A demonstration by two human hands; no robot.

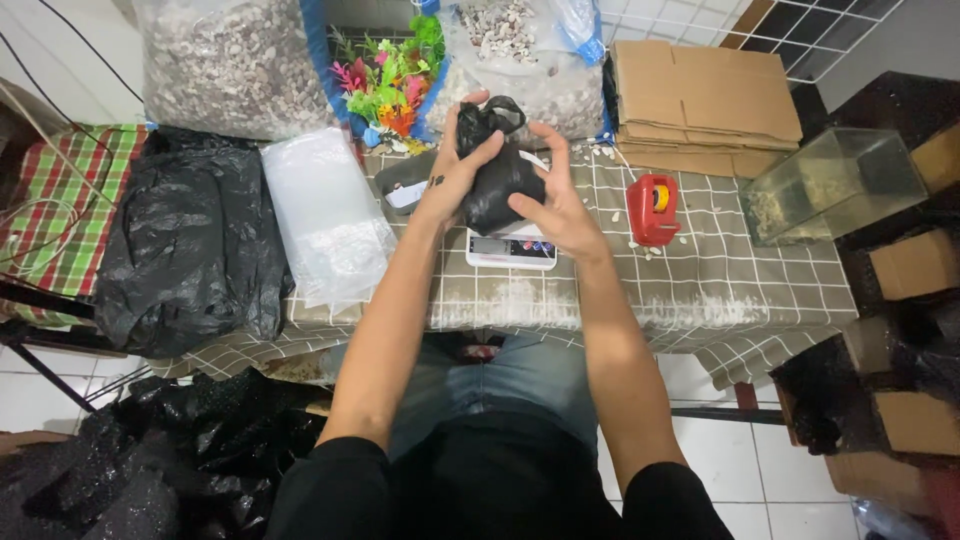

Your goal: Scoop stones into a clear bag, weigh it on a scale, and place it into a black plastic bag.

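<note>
Both my hands hold a small filled black plastic bag [500,180] above a white digital scale [510,250] on the checked tablecloth. My left hand [455,170] grips the bag's twisted top and left side. My right hand [555,195] cups its right side, fingers curled around it. The bag's neck sticks up between my fingers. Whether the bag rests on the scale I cannot tell.
A stack of clear plastic bags [325,215] and a large black bag [190,250] lie left of the scale. Big sacks of pebbles [230,65] and plastic plants [385,85] stand behind. A red tape dispenser [652,208], flat cardboard [700,100] and a glass tank [835,185] sit right.
</note>
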